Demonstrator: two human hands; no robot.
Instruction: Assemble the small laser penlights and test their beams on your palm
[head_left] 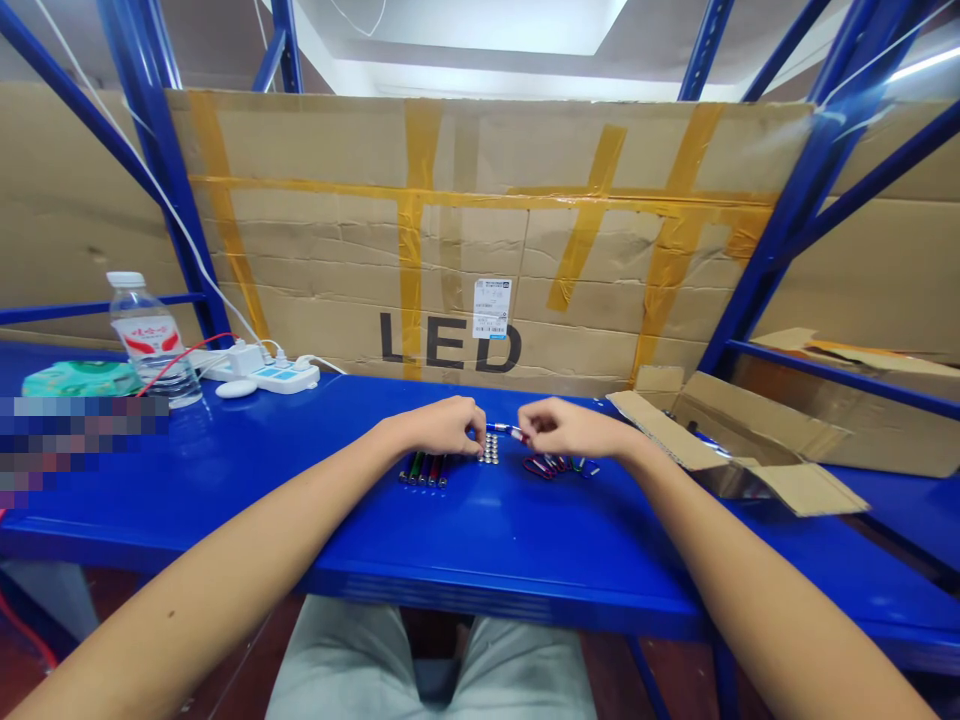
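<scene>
My left hand [448, 427] reaches to the small silver button cells [491, 450], which lie in neat rows. Its thumb and fingertips are pinched at the left edge of the rows; anything between them is too small to make out. My right hand [561, 427] is closed, fingertips together, at the end of a slim blue tube with silver parts [504, 428]. What exactly it grips is hidden by the fingers. Several coloured slim tubes with metal ends [424, 472] lie side by side below my left hand. Below my right hand is a cluster of coloured carabiner clips [551, 466].
An open cardboard box [735, 435] with parts inside stands at the right of the blue table [480, 550]. At the left are a water bottle [154, 340], a green packet [81, 379] and a white power strip [281, 375]. A large cardboard panel [337, 260] rises behind.
</scene>
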